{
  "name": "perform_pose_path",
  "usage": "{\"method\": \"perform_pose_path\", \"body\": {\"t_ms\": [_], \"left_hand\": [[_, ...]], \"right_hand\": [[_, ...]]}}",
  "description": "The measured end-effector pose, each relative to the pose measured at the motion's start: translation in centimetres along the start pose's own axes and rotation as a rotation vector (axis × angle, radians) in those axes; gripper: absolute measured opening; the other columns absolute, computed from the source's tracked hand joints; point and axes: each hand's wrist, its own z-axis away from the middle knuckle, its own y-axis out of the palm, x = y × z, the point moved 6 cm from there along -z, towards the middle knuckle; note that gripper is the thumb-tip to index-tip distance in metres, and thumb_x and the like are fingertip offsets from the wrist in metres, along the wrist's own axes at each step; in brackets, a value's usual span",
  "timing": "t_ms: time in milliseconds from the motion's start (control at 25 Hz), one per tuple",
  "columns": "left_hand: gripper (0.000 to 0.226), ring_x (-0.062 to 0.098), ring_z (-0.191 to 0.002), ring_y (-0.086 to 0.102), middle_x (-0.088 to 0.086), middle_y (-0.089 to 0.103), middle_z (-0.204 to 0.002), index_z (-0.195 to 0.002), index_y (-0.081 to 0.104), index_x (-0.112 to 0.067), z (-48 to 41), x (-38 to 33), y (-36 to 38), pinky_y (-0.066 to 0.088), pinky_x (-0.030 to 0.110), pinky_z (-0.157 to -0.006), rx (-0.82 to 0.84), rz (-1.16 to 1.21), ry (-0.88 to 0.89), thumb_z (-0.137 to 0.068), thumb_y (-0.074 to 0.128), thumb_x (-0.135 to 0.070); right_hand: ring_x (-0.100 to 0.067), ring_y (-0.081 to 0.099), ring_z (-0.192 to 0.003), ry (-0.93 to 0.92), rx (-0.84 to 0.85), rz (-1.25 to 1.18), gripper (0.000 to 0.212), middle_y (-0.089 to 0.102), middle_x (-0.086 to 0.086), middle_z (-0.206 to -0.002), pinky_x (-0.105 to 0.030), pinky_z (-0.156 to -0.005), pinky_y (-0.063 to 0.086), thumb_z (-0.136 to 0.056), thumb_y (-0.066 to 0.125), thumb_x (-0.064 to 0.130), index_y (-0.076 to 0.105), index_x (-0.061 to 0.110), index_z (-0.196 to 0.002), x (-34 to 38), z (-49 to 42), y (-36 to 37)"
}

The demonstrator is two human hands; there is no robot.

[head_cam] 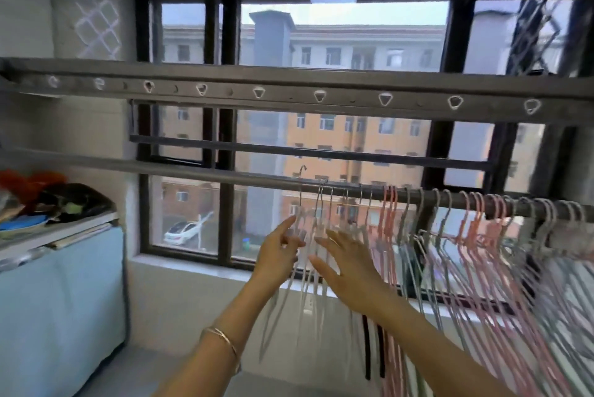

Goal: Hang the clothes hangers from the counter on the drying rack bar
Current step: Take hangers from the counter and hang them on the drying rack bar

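The drying rack bar (199, 171) runs across the window, sloping down to the right. Several white hangers (316, 271) hang from it at the middle, and one white hanger's hook (302, 169) sticks up above the bar. My left hand (278, 255) holds that bunch from the left, index finger straight, the other fingers curled at the hanger necks. My right hand (348, 271) is flat with spread fingers against the hanging hangers just to the right. Pink and grey hangers (475, 236) crowd the bar's right part.
A counter (64, 232) draped in light blue cloth stands at the left, with clothes and clutter on top. An upper rack beam (289, 88) with hook holes crosses overhead. The window sill (193, 265) and wall lie behind the hangers.
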Motion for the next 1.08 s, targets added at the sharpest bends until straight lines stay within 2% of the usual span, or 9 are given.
{"method": "perform_pose_path", "body": {"t_ms": [120, 200, 280, 400, 480, 560, 760, 920, 1080], "left_hand": [[0.042, 0.015, -0.082, 0.059, 0.006, 0.064, -0.105, -0.140, 0.042, -0.024, -0.1, 0.4, 1.3, 0.049, 0.019, -0.066, 0.026, -0.105, 0.023, -0.099, 0.042, -0.014], [0.042, 0.009, -0.083, 0.057, 0.002, 0.059, -0.112, -0.140, 0.040, -0.025, 0.2, 0.4, 2.0, 0.042, 0.010, -0.061, 0.049, -0.166, 0.018, -0.099, 0.042, -0.019], [0.044, 0.003, -0.081, 0.055, 0.001, 0.054, -0.121, -0.142, 0.035, -0.023, 0.9, -0.1, 2.7, 0.042, 0.011, -0.060, 0.094, -0.188, -0.006, -0.099, 0.043, -0.021], [0.050, 0.021, -0.117, 0.053, -0.003, 0.045, -0.131, -0.144, 0.030, -0.016, 1.9, -2.1, 3.7, 0.048, 0.024, -0.085, 0.078, -0.277, 0.048, -0.097, 0.047, -0.021], [0.056, 0.022, -0.136, 0.032, 0.002, 0.035, -0.147, -0.146, 0.024, -0.018, 2.9, -4.3, 5.0, 0.032, 0.032, -0.107, -0.002, -0.391, 0.157, -0.096, 0.048, -0.027], [0.058, 0.019, -0.140, 0.023, 0.001, 0.029, -0.151, -0.147, 0.022, -0.021, 4.3, -7.2, 7.8, 0.021, 0.034, -0.113, -0.010, -0.453, 0.281, -0.096, 0.046, -0.034], [0.055, 0.015, -0.141, 0.018, -0.002, 0.026, -0.152, -0.146, 0.026, -0.023, 8.7, -12.4, 20.8, 0.018, 0.032, -0.115, 0.170, -0.501, 0.484, -0.096, 0.044, -0.038], [0.056, 0.018, -0.143, 0.015, 0.000, 0.023, -0.154, -0.146, 0.025, -0.023, 13.2, -15.8, 35.3, 0.013, 0.032, -0.117, 0.289, -0.473, 0.528, -0.096, 0.044, -0.039], [0.058, 0.022, -0.145, 0.010, 0.002, 0.017, -0.157, -0.148, 0.021, -0.021, 17.8, -18.5, 50.0, 0.009, 0.036, -0.119, 0.388, -0.478, 0.547, -0.096, 0.041, -0.040]], "right_hand": [[-0.009, 0.001, -0.144, 0.036, -0.049, -0.028, 0.049, 0.013, 0.011, -0.156, -0.037, -0.118, -0.001, -0.096, 0.033, 0.050, 0.028, 0.035, -0.142, -0.3, 0.8, -0.6], [-0.009, 0.003, -0.144, 0.041, -0.082, -0.025, 0.049, 0.016, 0.011, -0.155, -0.035, -0.117, -0.001, -0.095, 0.032, 0.051, 0.030, 0.034, -0.141, -0.6, 1.5, -1.0], [-0.009, 0.005, -0.144, 0.047, -0.107, -0.019, 0.049, 0.018, 0.011, -0.154, -0.033, -0.116, -0.001, -0.095, 0.031, 0.051, 0.031, 0.034, -0.141, -1.1, 2.5, -1.6], [-0.006, 0.006, -0.143, 0.076, -0.150, -0.036, 0.046, 0.021, 0.012, -0.153, -0.030, -0.115, -0.002, -0.096, 0.034, 0.048, 0.034, 0.033, -0.140, -2.5, 4.4, -3.4], [-0.005, 0.008, -0.142, 0.102, -0.193, -0.041, 0.045, 0.022, 0.014, -0.152, -0.031, -0.115, 0.000, -0.095, 0.036, 0.047, 0.035, 0.034, -0.139, -4.4, 5.9, -5.1], [-0.006, 0.011, -0.142, 0.128, -0.240, -0.063, 0.045, 0.024, 0.016, -0.150, -0.032, -0.115, 0.004, -0.094, 0.037, 0.049, 0.037, 0.036, -0.137, -7.7, 7.9, -7.1], [-0.005, 0.021, -0.138, 0.199, -0.401, -0.043, 0.054, 0.030, 0.017, -0.145, -0.035, -0.116, 0.017, -0.087, 0.036, 0.056, 0.044, 0.030, -0.134, -17.5, 16.0, -14.4], [-0.007, 0.020, -0.139, 0.314, -0.438, -0.009, 0.044, 0.030, 0.013, -0.145, -0.009, -0.107, 0.017, -0.092, 0.043, 0.042, 0.044, 0.029, -0.134, -27.7, 25.7, -22.1], [-0.008, 0.024, -0.139, 0.473, -0.519, 0.001, 0.051, 0.030, 0.012, -0.148, -0.028, -0.113, 0.022, -0.087, 0.041, 0.050, 0.043, 0.031, -0.134, -38.1, 36.4, -29.2]]}}
